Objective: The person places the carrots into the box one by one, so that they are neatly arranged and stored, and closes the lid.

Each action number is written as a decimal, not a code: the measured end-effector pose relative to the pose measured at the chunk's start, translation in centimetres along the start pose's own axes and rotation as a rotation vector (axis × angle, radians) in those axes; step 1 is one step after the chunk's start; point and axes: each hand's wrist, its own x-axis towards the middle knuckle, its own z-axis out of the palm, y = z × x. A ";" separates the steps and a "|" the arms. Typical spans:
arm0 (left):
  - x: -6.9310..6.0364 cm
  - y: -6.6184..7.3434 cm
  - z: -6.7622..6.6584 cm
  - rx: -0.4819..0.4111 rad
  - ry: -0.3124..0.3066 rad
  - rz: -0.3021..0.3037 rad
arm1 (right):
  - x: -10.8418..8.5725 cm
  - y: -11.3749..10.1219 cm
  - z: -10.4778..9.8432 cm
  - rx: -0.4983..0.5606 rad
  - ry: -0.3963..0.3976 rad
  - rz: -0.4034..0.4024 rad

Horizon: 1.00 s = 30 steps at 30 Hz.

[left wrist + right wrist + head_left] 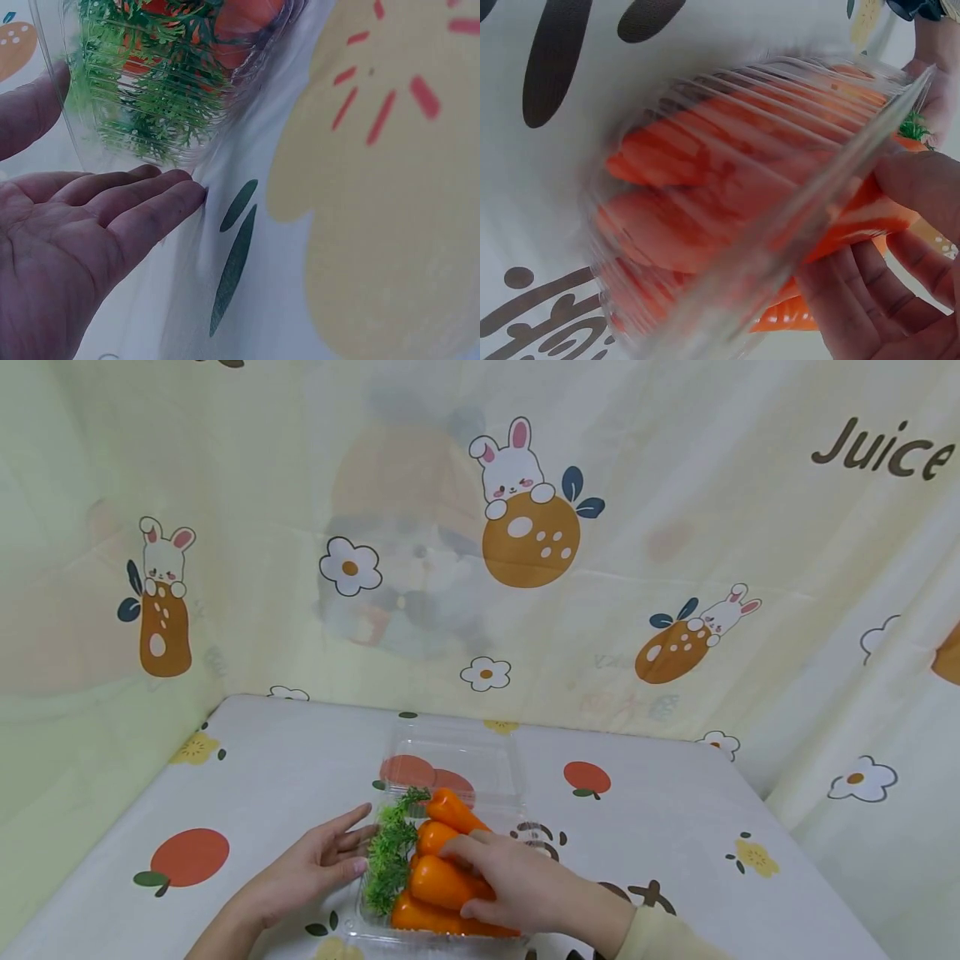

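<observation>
A clear plastic clamshell box (pixel 363 932) holds several orange plastic carrots (pixel 442 882) lying side by side, with green leafy tops (pixel 388 860) along its left side. My right hand (pixel 525 878) reaches over the box from the right and holds one carrot; in the right wrist view, thumb and fingers lie on either side of an orange carrot (pixel 862 225). Beside the box's left wall my left hand (pixel 311 864) has its fingers loosely extended. In the left wrist view, the left fingertips (pixel 176 196) lie close against the box wall; firm contact is hard to tell.
The box's transparent lid (pixel 450 743) lies folded back behind it. A white printed cloth (pixel 645 827) covers the table. A patterned curtain (pixel 420 635) hangs along the back and sides.
</observation>
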 end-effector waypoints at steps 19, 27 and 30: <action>0.0 -0.1 0.0 -0.002 -0.007 0.004 | -0.2 0.3 0.2 -0.103 0.030 0.010; 0.0 -0.1 0.0 -0.004 -0.007 -0.003 | -0.5 0.4 -0.6 0.025 0.026 0.029; 0.0 -0.1 0.0 -0.001 -0.003 -0.009 | -0.6 0.7 -1.0 0.096 0.027 0.013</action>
